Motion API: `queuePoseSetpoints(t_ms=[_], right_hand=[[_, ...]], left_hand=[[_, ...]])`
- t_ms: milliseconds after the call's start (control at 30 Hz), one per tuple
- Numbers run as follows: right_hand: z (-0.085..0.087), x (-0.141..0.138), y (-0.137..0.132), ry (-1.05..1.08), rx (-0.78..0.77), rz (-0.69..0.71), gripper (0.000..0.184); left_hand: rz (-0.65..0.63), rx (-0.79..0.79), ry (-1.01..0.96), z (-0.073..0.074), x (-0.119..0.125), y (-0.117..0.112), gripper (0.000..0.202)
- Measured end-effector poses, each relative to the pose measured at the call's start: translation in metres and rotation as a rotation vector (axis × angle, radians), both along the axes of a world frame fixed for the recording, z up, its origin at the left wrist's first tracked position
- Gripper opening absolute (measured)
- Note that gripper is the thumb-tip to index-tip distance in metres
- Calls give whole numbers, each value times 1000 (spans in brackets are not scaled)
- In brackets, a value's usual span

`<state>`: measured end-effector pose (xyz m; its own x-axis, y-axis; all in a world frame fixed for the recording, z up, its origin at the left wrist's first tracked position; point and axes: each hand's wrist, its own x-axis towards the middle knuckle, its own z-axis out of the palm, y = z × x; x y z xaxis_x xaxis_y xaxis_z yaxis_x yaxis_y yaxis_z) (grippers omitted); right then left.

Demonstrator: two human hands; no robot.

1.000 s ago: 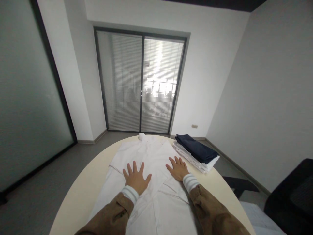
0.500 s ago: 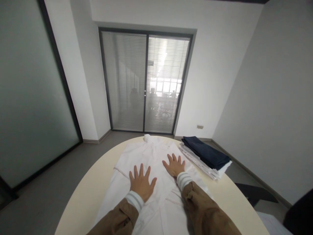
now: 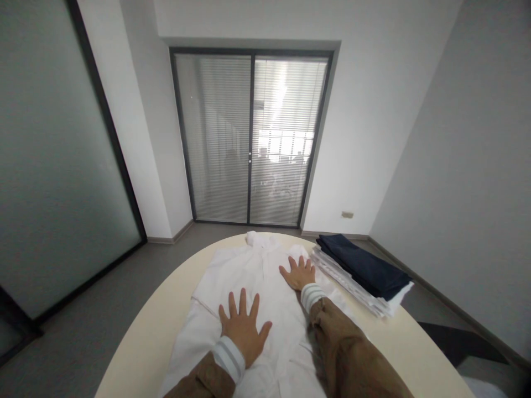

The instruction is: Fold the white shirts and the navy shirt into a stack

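Observation:
A white shirt [image 3: 207, 298] lies spread out on the round cream table [image 3: 143, 331], its collar at the far edge. My left hand [image 3: 243, 329] rests flat on the near middle of the shirt with its fingers spread. Farther up and to the right, my right hand [image 3: 299, 273] also presses flat on the cloth, fingers apart. Neither hand grips anything. The lower part of the shirt is partly hidden by my sleeves and runs out of view at the bottom.
On the table's right side lies a stack of folded white garments [image 3: 352, 284] with a folded navy garment [image 3: 365, 265] on top. Beyond the table stands a glass door with blinds [image 3: 249, 138]. A dark flat shape [image 3: 460, 340] is on the floor at right.
My left hand has slid a little nearer to me on the shirt. My right hand has shifted slightly up and away. The camera view has turned slightly left.

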<state>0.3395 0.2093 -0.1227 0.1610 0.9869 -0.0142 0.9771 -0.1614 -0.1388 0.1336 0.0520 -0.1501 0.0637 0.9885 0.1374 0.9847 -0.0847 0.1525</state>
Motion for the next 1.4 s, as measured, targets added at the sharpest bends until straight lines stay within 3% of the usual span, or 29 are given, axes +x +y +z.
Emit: queuePoseSetpoints(t_ms=[133, 233, 367, 433, 500, 600, 700, 833, 967, 1133, 1233, 1400], right_hand=[[5, -11, 7, -14, 16, -106, 88], [6, -16, 13, -72, 104, -173, 85], [0, -9, 22, -100, 248, 54, 65], [-4, -2, 29, -51, 218, 132, 60], [-9, 4, 36, -14, 155, 75, 66], [-12, 9, 46, -3, 89, -5, 74], [-9, 5, 46, -1, 62, 30, 71], [9, -17, 25, 4, 67, 19, 71], [27, -50, -18, 43, -72, -31, 80], [12, -71, -72, 120, -178, 83, 84], [0, -70, -88, 112, -98, 122, 82], [9, -68, -109, 94, -85, 172, 76]], left_hand=[[-16, 59, -9, -9, -6, 0, 72], [-49, 10, -4, -3, -10, -1, 70], [-38, -76, 23, 16, -9, -6, 69], [-43, -78, 16, 23, -7, -8, 70], [-51, -73, 1, 25, -6, -8, 70], [-54, -50, -17, 20, -7, -5, 71], [-75, 10, -39, 8, -11, -1, 72], [-88, 44, -46, -3, -14, 3, 72], [-70, 47, -35, -3, -13, 5, 72], [-32, 48, -34, 3, -8, 3, 68], [-3, 33, -31, 11, -7, 3, 61], [9, 25, -90, 30, -36, 11, 51]])
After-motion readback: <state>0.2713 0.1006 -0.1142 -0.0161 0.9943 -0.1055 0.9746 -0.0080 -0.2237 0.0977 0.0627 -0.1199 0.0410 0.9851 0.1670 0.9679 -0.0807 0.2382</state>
